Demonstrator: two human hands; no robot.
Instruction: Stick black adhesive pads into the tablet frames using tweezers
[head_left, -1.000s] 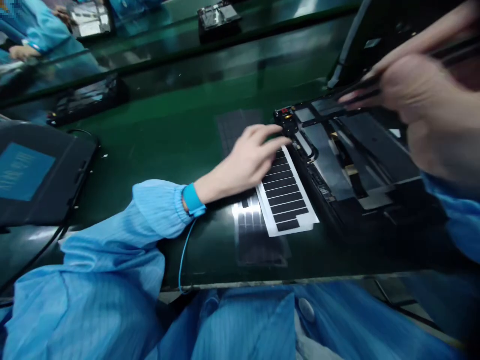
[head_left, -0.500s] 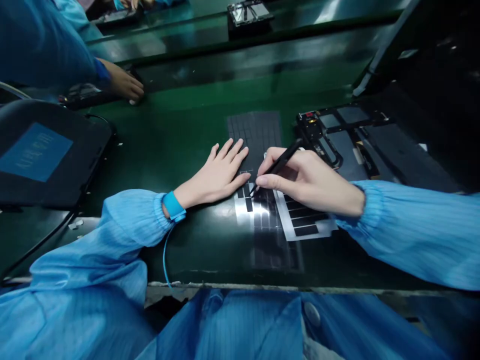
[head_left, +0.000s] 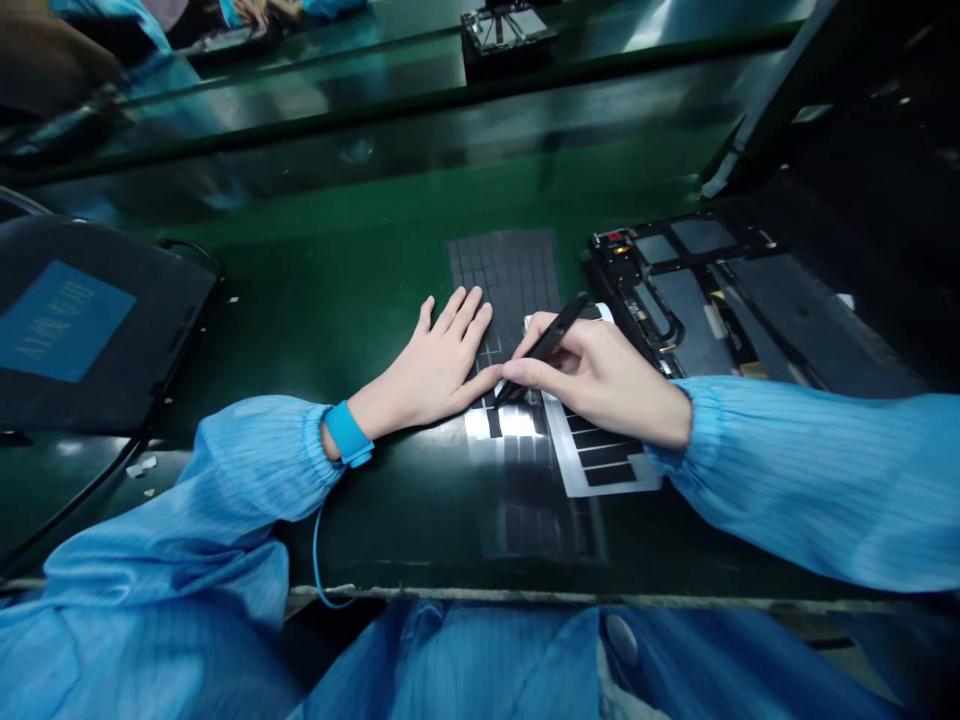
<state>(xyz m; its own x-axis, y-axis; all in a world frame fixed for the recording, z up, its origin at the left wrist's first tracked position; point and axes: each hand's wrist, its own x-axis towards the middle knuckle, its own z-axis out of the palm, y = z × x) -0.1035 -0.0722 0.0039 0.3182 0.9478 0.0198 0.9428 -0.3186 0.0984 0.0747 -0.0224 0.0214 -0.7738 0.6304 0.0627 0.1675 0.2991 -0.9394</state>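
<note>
Right hand [head_left: 592, 380] — closed in a pinch on black tweezers [head_left: 544, 345], tips down just left of a white-backed sheet of black pads [head_left: 604, 470]. Left hand [head_left: 427, 365] — released, lying flat with fingers spread, touching a dark gridded sheet [head_left: 504, 275]. Blue anti-static wrist strap [head_left: 346, 434] on the left wrist. Beneath all, a green conveyor belt [head_left: 360, 200]. Right of the hands, an open device frame [head_left: 675, 290]; far left, a dark tablet [head_left: 67, 330].
</note>
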